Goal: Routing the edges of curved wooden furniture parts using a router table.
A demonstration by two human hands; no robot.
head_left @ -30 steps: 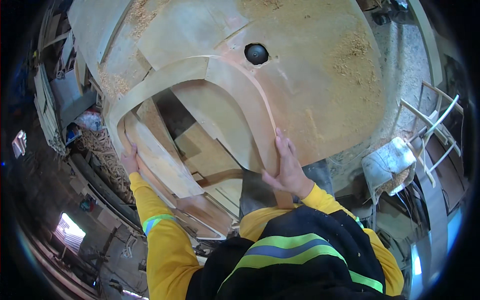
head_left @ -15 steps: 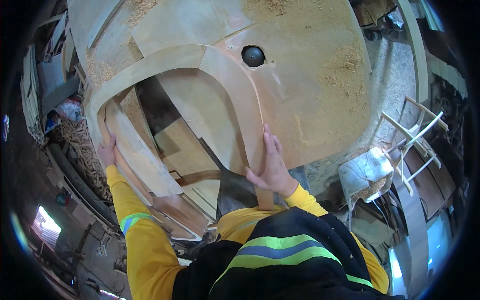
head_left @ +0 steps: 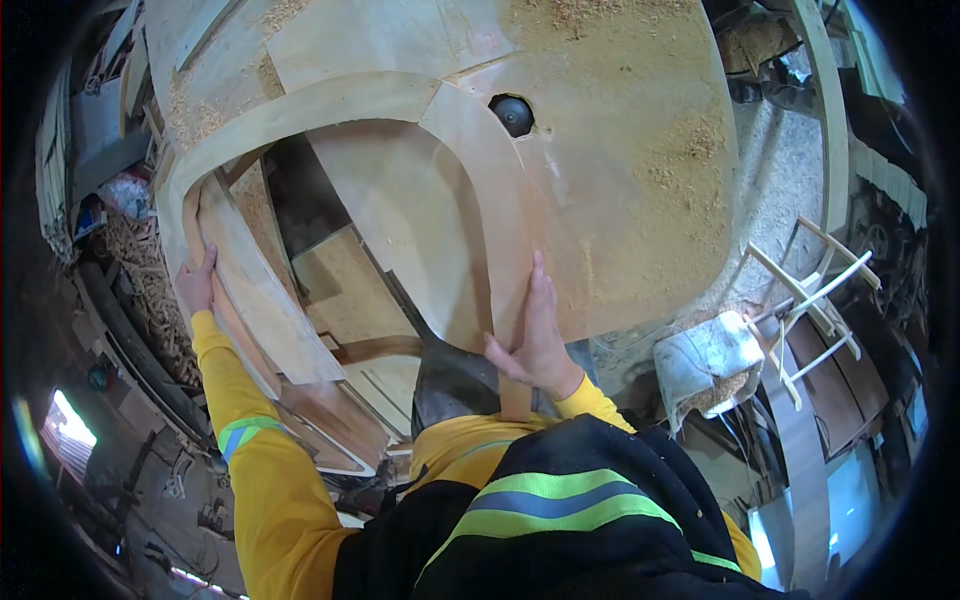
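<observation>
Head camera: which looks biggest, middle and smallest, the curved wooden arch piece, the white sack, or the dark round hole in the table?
1. Curved wooden arch piece, held by both hands.
2. White sack.
3. Dark round hole, clearly smallest.

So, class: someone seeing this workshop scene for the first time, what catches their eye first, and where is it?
The big curved arch-shaped wooden frame fills the upper middle, lying on a sawdust-strewn round-edged wooden table. The right hand lies flat on the frame's near right leg, while the left hand grips its left end. A round black hole sits just right of the arch.
</observation>
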